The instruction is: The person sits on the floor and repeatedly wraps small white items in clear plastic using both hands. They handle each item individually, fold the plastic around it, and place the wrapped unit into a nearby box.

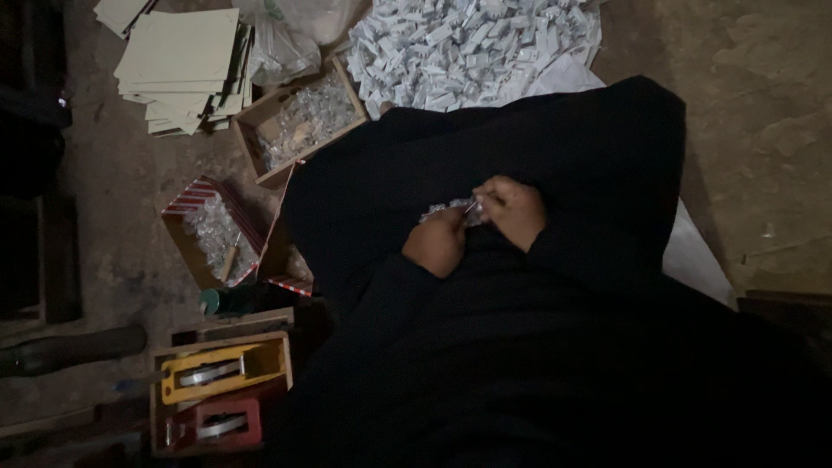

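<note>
While the view is pretty dim, both hands can be seen close together over a lap covered in black cloth (555,347). The left hand (436,245) and the right hand (515,211) are closed on a small crinkly bundle of clear wrapped pieces (451,211), which is held between them, roughly in the middle of the scene. A thin silvery bit is pinched at the right hand's fingertips, though what it is can't be made out.

Further away, a big heap of little white packets (472,43) is spread on a white sheet (693,256) that runs under the lap toward the right. To the left of that heap, an open cardboard box (251,130) filled with clear shiny pieces is set on the floor (130,199), with a clear plastic bag (290,35) just beyond it. A stack of flat pale cards (178,65) is piled at the far left.

Nearer, a second open box with red-and-white striped edges (195,195) is seen, also filled with clear pieces, and a wooden-handled tool (230,257) is stuck in it. A third striped box (282,251) is tucked right against the black cloth. At the near left, a wooden tray (221,342) is laid out with a yellow holder (217,368) and a red holder (217,425), each with a metal strip in it. A dark bottle-like shape (74,347) is lying on the floor at the left edge.
</note>
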